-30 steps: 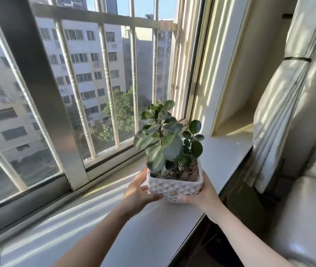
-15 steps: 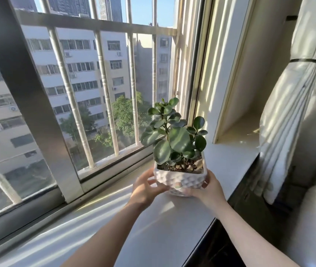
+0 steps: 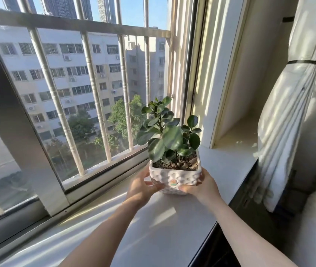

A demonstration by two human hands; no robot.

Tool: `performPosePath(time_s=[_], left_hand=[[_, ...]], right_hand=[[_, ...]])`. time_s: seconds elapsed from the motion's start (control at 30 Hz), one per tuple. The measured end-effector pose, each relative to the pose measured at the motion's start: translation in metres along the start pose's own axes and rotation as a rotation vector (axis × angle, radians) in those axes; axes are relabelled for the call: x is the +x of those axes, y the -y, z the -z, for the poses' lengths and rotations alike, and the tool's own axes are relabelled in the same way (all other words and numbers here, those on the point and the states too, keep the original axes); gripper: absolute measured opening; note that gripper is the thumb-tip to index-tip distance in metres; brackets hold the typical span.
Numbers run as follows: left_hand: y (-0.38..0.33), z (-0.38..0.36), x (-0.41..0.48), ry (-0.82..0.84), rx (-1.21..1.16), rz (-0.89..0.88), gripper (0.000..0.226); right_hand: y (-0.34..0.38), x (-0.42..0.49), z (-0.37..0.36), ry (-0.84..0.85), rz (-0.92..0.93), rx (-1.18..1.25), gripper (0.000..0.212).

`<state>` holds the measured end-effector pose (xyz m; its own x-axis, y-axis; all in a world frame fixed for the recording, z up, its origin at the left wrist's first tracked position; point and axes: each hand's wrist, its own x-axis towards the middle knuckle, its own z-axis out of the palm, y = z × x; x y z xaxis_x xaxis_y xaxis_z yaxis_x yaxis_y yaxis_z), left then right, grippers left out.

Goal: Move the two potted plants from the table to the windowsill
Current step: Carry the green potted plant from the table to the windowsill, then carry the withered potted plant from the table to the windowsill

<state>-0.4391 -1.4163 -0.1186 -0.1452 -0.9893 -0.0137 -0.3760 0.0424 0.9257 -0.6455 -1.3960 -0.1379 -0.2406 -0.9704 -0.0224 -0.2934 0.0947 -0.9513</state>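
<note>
A potted plant [image 3: 174, 178] with round dark green leaves grows in a square white pot with a dimpled surface. The pot is low over or resting on the pale windowsill [image 3: 172, 224], near its right end; I cannot tell whether its base touches. My left hand [image 3: 142, 186] grips the pot's left side and my right hand [image 3: 201, 186] grips its right side. No second potted plant is in view.
The window [image 3: 88, 97] with vertical metal bars and a thick grey frame runs along the sill's far side. A white wall recess [image 3: 236, 135] closes the sill's right end. A tied-back pale curtain [image 3: 288, 132] hangs at the right, above a dark drop below the sill's edge.
Both hands have carried the pot farther out along the sill toward the window and the right end, and lower.
</note>
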Motion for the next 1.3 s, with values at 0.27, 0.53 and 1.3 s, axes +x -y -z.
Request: performPosePath(time_s=[0.27,0.53,1.3], left_hand=[[-0.002,-0.002,0.0,-0.013,-0.002,0.009,0.074],[-0.014,-0.001,-0.02,-0.048,0.257,0.012,0.082],[-0.097,-0.03,-0.189,0.556,0.31,-0.492,0.051]], right_hand=[[0.001,0.0,0.0,0.028,0.013,-0.01,0.083],[0.012,-0.01,0.007,0.114,-0.068,-0.104,0.128],[0.073,-0.272,0.074,-0.366,-0.119,-0.1,0.055]])
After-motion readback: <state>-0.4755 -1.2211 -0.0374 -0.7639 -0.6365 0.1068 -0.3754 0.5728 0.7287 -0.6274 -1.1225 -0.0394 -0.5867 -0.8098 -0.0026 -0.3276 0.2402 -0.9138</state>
